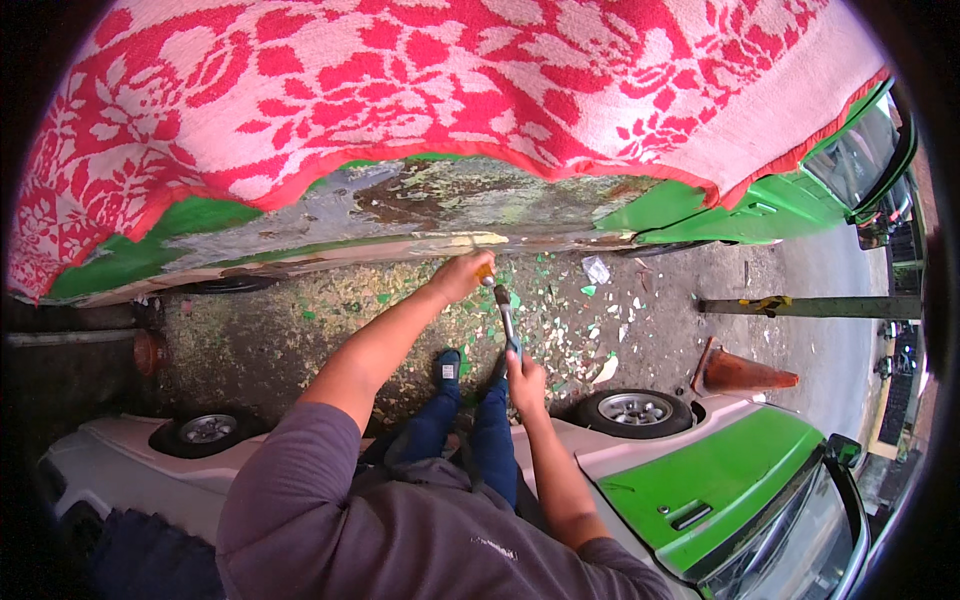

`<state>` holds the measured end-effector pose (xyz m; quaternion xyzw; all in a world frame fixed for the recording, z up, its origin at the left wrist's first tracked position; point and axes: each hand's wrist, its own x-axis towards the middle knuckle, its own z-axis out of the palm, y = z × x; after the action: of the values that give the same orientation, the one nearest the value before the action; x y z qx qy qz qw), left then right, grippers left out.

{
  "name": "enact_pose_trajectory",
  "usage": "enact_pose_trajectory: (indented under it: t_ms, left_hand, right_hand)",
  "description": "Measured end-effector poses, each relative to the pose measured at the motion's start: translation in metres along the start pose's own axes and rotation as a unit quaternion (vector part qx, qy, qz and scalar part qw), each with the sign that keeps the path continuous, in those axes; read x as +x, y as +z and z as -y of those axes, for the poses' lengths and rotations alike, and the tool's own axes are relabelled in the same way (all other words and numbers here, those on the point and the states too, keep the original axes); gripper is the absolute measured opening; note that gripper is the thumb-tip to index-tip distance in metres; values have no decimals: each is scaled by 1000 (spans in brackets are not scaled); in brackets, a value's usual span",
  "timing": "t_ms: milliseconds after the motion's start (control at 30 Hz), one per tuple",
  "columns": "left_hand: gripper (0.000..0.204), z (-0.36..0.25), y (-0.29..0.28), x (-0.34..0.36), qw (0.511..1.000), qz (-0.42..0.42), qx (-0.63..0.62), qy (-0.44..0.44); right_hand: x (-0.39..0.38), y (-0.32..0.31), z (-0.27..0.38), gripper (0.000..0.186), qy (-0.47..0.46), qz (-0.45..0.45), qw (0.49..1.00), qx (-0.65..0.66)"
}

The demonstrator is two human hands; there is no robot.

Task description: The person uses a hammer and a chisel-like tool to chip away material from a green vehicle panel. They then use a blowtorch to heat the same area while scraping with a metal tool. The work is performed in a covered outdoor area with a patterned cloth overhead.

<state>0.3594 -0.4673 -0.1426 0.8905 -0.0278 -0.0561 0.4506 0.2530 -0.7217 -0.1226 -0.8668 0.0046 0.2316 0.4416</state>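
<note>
right hand grips a hammer — probably head-heavy, best held by its shaft. ahead, left hand clasps a stiff-looking orange-handled tool.

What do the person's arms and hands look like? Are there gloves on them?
No gloves! The left hand and right hand are both bare, and so are the forearms. I see no watch or bracelet either. The left sleeve and right sleeve are short, plain and dark purplish grey, like the rest of the shirt.
</note>
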Motion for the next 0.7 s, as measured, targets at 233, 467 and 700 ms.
enact_pose_trajectory:
  t_ms: [233, 467, 700]
  left_hand:
    - [20, -3, -17, -34, 999, 28, 38, 23]
    - [21, -12, -22, -42, 997, 50, 65, 14]
    - [22, -28, -33, -44, 997, 53, 63, 3]
  right_hand:
    - [-31, -39, -1, 36, 13, 20, 982, 190]
    - [-39, -43, -7, 37, -1, 30, 989, 144]
    - [-43, -38, 12, 36, -5, 57, 985, 163]
